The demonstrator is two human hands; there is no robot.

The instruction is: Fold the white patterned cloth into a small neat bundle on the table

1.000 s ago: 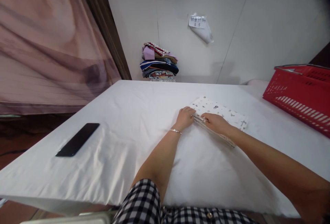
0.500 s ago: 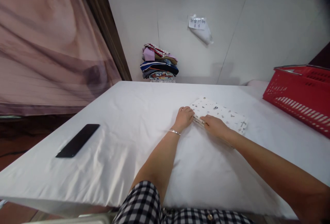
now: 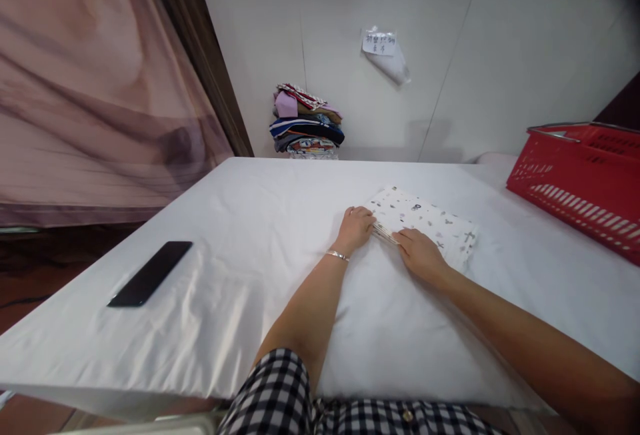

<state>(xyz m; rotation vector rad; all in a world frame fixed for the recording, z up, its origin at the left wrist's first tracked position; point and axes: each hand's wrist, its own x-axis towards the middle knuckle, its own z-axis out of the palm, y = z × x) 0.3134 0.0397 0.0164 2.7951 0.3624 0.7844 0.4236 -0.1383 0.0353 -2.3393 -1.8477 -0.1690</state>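
Observation:
A folded white cloth [image 3: 425, 215] with small dark printed figures lies on the white-covered table [image 3: 280, 208], right of the middle. Its stacked layers show along the near edge. My left hand [image 3: 356, 227] grips the cloth's left corner, fingers curled over the edge. Farther right along that same edge, my right hand [image 3: 419, 251] has its thumb and fingers closed on the layers. Part of the near edge is hidden behind my right hand and forearm.
A black phone [image 3: 151, 273] lies on the table's left side. At the right stands a red basket [image 3: 580, 185]. Beyond the far edge is a pile of folded clothes [image 3: 307, 121] by the wall. A pink curtain [image 3: 95, 88] hangs at left.
My right hand has slid slightly right and nearer along the cloth's edge. The near layers, which hung out before, now lie more evenly under the top. My left hand stays at the corner.

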